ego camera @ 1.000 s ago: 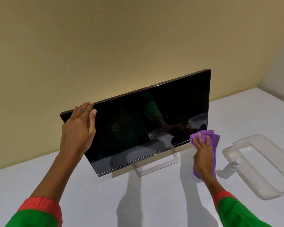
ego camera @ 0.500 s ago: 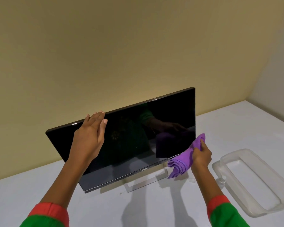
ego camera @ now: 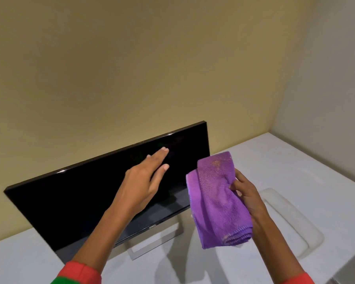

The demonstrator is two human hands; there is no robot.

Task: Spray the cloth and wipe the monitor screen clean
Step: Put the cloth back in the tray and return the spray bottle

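Observation:
A black monitor (ego camera: 70,197) stands on a white table, tilted back, its screen dark. My left hand (ego camera: 146,181) floats in front of the screen's right half with fingers stretched flat, holding nothing. My right hand (ego camera: 246,193) grips a folded purple cloth (ego camera: 217,203), lifted clear of the screen just right of the monitor's right edge; the cloth hangs down in folds. The spray bottle is hidden from view.
A clear plastic tray (ego camera: 295,224) lies on the white table (ego camera: 295,160) to the right, partly behind my right arm. A beige wall rises close behind the monitor and a paler wall closes the right side. The monitor's silver stand (ego camera: 152,249) rests near the table's front.
My right hand lifted the cloth from the screen's lower right corner up and towards me. My left hand left the top left edge and moved right across the screen. The view tilted up.

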